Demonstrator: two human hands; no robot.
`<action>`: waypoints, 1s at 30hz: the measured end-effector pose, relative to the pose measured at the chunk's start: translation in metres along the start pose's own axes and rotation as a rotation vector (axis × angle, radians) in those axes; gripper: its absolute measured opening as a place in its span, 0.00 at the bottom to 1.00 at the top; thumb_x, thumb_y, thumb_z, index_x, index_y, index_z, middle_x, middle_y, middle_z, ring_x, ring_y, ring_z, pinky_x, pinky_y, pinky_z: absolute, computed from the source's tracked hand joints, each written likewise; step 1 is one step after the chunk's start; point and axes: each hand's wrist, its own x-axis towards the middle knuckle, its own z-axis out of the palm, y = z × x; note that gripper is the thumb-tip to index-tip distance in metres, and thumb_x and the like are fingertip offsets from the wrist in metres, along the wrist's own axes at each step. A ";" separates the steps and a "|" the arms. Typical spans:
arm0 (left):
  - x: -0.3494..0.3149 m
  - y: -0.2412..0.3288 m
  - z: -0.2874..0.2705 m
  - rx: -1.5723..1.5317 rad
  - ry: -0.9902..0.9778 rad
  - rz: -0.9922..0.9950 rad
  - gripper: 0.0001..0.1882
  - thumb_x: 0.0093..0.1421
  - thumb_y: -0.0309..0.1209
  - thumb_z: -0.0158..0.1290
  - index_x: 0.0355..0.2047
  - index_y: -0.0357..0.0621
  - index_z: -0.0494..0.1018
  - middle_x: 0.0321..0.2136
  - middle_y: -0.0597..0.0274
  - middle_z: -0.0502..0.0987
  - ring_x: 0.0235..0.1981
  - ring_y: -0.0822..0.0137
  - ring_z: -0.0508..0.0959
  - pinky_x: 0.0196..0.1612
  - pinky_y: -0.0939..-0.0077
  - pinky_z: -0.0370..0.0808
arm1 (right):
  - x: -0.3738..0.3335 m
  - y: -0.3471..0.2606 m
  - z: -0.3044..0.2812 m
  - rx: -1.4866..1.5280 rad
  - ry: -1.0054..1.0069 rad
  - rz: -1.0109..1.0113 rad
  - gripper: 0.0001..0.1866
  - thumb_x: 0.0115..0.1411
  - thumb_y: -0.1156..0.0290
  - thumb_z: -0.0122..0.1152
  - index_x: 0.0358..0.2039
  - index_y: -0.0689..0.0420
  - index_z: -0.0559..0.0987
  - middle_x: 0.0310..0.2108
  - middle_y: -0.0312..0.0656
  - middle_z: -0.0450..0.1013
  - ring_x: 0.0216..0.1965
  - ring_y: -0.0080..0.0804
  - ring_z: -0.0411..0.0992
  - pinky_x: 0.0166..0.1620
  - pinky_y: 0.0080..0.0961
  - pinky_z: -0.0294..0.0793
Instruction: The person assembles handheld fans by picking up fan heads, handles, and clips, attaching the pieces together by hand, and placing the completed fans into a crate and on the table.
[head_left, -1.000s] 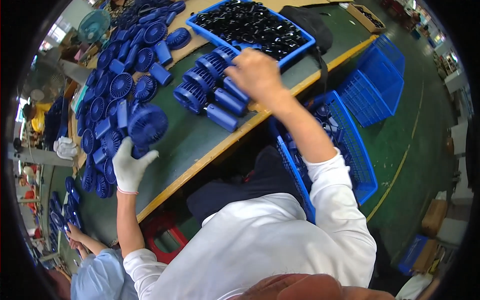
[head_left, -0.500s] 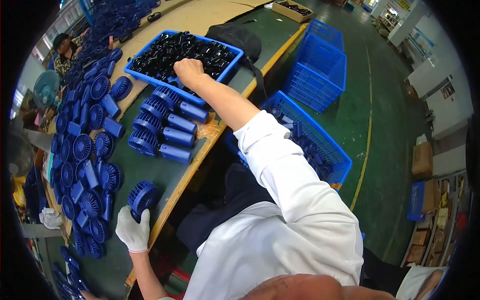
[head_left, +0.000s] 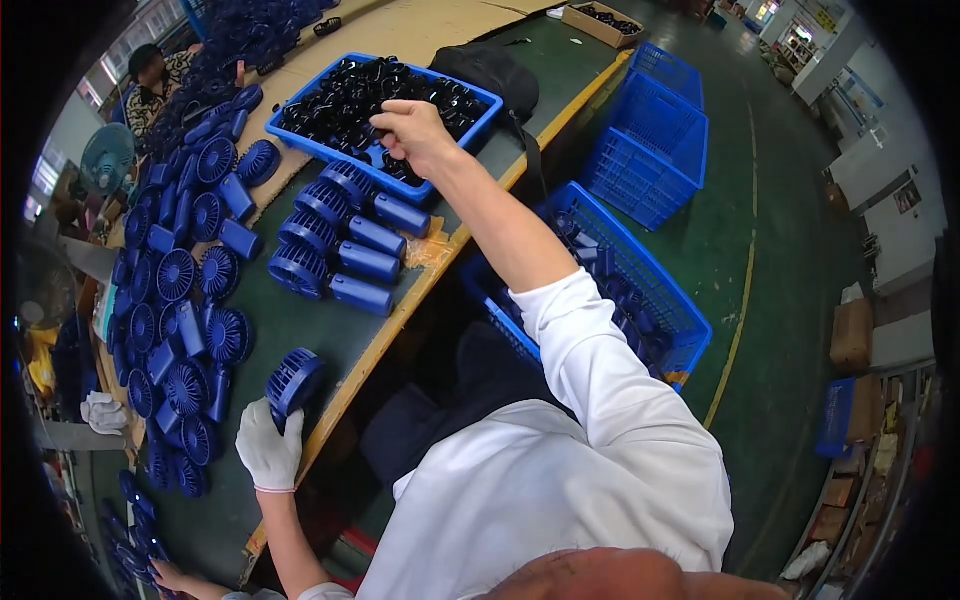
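In a white knitted glove, my left hand (head_left: 269,449) grips the lower end of a blue handheld fan (head_left: 296,381) above the green tabletop (head_left: 222,487). The fan's round caged head faces up and away. My bare right hand (head_left: 418,133) is above a blue tray (head_left: 312,151) heaped with small glossy black parts (head_left: 345,105). Its fingers are bent together; whatever they hold is too small to make out. Between my hands, several blue fans (head_left: 350,246) lie in a row, handles pointing right.
A heap of blue fans (head_left: 178,330) covers the table's left side. A black bag (head_left: 490,78) sits by the tray. Blue crates (head_left: 650,140) stand on the floor; one crate (head_left: 690,340) holds fans. Another person (head_left: 150,85) sits far left; a co-worker's hand (head_left: 178,578) shows lower left.
My right hand has lifted from among the black parts, its fingers loosening from a tighter curl. The left hand still holds the fan, now slightly turned. The whole view has shifted a little.
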 end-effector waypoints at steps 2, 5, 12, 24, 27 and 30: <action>-0.001 0.004 -0.003 0.016 0.017 -0.029 0.17 0.48 0.37 0.61 0.32 0.39 0.72 0.29 0.51 0.74 0.31 0.48 0.76 0.33 0.59 0.72 | -0.033 0.000 0.015 -0.027 -0.077 -0.083 0.07 0.50 0.79 0.65 0.31 0.61 0.79 0.20 0.30 0.68 0.16 0.15 0.61 0.15 0.17 0.55; 0.002 0.006 0.003 0.036 0.047 -0.042 0.14 0.51 0.37 0.59 0.26 0.38 0.72 0.23 0.50 0.74 0.27 0.47 0.75 0.29 0.59 0.70 | -0.088 0.011 0.032 -0.145 -0.182 -0.370 0.08 0.51 0.77 0.62 0.19 0.61 0.73 0.17 0.25 0.62 0.23 0.09 0.59 0.23 0.16 0.59; -0.003 0.002 0.021 -1.321 0.284 -0.564 0.18 0.63 0.41 0.51 0.34 0.34 0.71 0.25 0.64 0.73 0.24 0.70 0.73 0.30 0.71 0.71 | -0.199 0.044 0.062 0.045 -0.257 -0.184 0.07 0.54 0.79 0.63 0.33 0.68 0.77 0.25 0.30 0.69 0.26 0.13 0.65 0.28 0.15 0.68; 0.033 0.097 0.018 -1.314 0.275 -0.161 0.21 0.63 0.44 0.49 0.39 0.35 0.76 0.25 0.60 0.78 0.24 0.72 0.78 0.28 0.77 0.74 | -0.274 0.038 0.081 0.380 -0.291 0.109 0.08 0.54 0.83 0.64 0.36 0.71 0.78 0.40 0.44 0.68 0.28 0.28 0.77 0.24 0.17 0.77; 0.030 0.101 0.011 -1.104 0.147 -0.255 0.18 0.48 0.42 0.59 0.26 0.35 0.76 0.19 0.57 0.77 0.18 0.69 0.75 0.25 0.74 0.72 | -0.270 0.050 0.082 0.243 -0.277 0.029 0.05 0.54 0.82 0.66 0.30 0.67 0.78 0.34 0.37 0.67 0.21 0.18 0.68 0.21 0.12 0.67; 0.039 0.107 -0.002 -0.996 0.094 -0.403 0.18 0.48 0.41 0.63 0.22 0.36 0.76 0.16 0.57 0.76 0.18 0.73 0.74 0.24 0.75 0.71 | -0.265 0.063 0.081 0.231 -0.259 -0.039 0.03 0.57 0.79 0.64 0.30 0.66 0.79 0.32 0.35 0.67 0.24 0.16 0.63 0.24 0.12 0.63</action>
